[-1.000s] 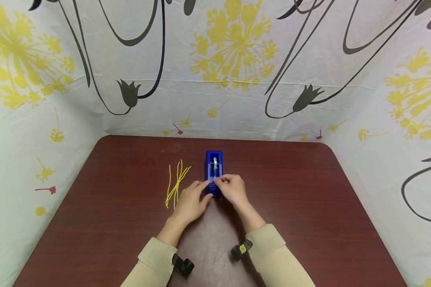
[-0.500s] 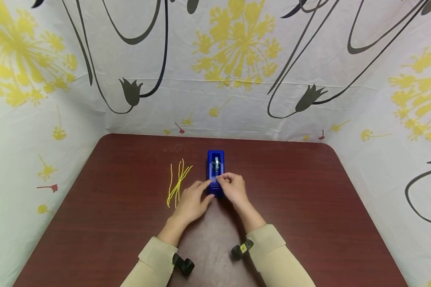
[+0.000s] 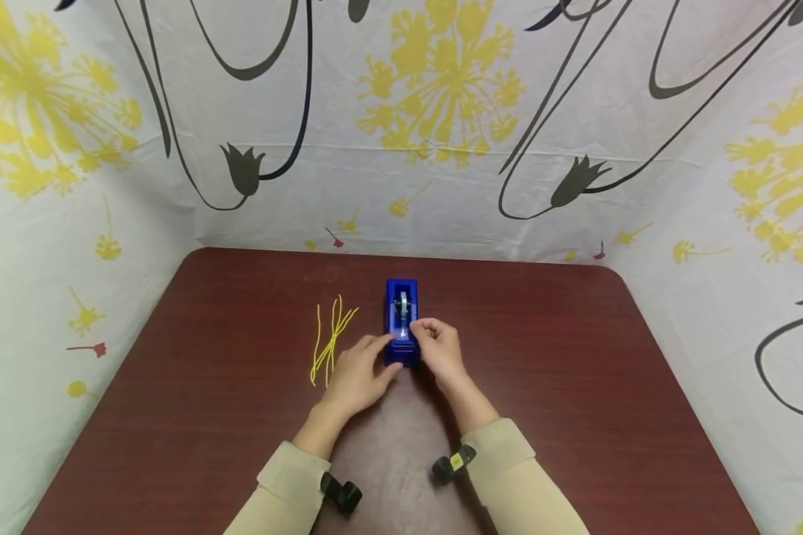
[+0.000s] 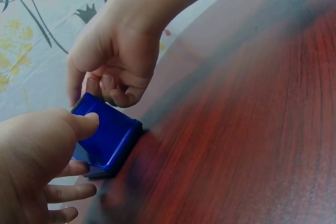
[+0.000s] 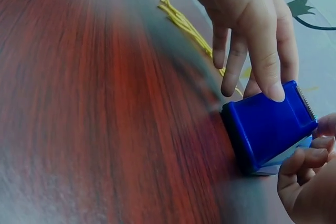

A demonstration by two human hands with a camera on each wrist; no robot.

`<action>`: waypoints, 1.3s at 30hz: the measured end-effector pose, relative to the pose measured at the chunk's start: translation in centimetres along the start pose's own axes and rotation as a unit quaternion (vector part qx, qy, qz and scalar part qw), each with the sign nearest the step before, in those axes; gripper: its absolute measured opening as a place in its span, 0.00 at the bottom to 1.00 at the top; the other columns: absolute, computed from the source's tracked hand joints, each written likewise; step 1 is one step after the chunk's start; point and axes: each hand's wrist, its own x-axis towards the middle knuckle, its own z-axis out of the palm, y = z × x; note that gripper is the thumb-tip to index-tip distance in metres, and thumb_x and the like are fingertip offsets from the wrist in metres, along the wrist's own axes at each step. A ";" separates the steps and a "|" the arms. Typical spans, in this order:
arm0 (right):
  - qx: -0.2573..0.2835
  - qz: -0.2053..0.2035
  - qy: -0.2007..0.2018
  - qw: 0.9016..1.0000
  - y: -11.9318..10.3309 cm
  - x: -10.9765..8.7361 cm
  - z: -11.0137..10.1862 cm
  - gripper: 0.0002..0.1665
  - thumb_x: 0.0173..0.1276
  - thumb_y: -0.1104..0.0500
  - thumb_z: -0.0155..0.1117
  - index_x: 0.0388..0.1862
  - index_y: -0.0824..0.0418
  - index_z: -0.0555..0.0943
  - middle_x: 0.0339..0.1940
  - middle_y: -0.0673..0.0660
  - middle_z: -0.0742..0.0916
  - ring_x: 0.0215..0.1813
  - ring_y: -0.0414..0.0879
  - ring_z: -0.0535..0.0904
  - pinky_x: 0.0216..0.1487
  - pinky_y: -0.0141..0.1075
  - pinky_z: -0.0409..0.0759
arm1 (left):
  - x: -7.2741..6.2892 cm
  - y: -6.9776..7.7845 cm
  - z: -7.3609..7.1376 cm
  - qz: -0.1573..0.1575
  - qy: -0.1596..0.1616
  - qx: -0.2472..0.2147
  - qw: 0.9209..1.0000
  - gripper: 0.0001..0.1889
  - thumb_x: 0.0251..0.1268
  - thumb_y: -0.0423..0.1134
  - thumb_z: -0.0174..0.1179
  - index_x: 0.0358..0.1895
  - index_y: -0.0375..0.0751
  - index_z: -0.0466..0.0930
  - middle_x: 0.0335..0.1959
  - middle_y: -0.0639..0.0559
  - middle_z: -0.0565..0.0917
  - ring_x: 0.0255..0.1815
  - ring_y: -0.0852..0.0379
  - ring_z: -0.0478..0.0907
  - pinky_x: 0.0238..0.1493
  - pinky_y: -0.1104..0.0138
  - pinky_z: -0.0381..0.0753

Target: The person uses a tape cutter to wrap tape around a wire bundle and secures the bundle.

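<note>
A blue tape dispenser (image 3: 401,349) with a roll of clear tape (image 3: 404,305) stands on the table, its serrated cutter (image 5: 306,103) showing in the right wrist view. My left hand (image 3: 356,375) holds the dispenser's near left end. Its thumb (image 4: 86,124) lies on the front face in the left wrist view. My right hand (image 3: 439,349) is at the dispenser's right side, fingers curled, fingertips (image 5: 326,124) right by the cutter's end. I cannot tell whether a bit of tape is between those fingertips.
Several thin yellow strings (image 3: 328,345) lie crossed on the dark red-brown table (image 3: 542,357), left of the dispenser. A patterned white cloth (image 3: 401,200) hangs behind the table and along its sides. Small black cameras sit on both wrists.
My right hand has shifted slightly right, from over the middle of the dispenser to its right edge. The left hand keeps its place on the dispenser.
</note>
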 end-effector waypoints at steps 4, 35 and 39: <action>-0.090 -0.072 0.021 0.993 0.2 0.4 -0.1 0.11 0.72 0.60 0.66 0.42 0.68 0.88 0.19 0.47 0.77 0.23 0.37 0.70 0.25 0.29 0.69 | 0.0 0.0 0.2 0.004 -0.001 -0.006 1.000 0.28 0.69 0.49 0.66 0.69 0.45 0.75 0.55 0.47 0.82 0.52 0.49 0.81 0.56 0.47 0.76; -0.240 -0.167 0.015 0.956 -0.3 -0.4 0.0 0.16 0.68 0.60 0.71 0.52 0.66 0.85 0.13 0.47 0.70 0.15 0.37 0.63 0.22 0.34 0.65 | 3.0 1.2 -0.1 -0.085 -0.035 -0.097 0.991 0.30 0.67 0.45 0.53 0.72 0.41 0.72 0.38 0.50 0.72 0.28 0.55 0.66 0.31 0.63 0.66; -0.235 -0.168 0.021 0.957 -0.1 -0.5 0.1 0.15 0.67 0.60 0.71 0.51 0.65 0.85 0.13 0.47 0.71 0.15 0.37 0.63 0.22 0.34 0.64 | 3.6 1.6 -0.1 -0.089 -0.042 -0.070 0.993 0.29 0.70 0.45 0.49 0.72 0.40 0.71 0.44 0.46 0.80 0.33 0.50 0.74 0.37 0.59 0.73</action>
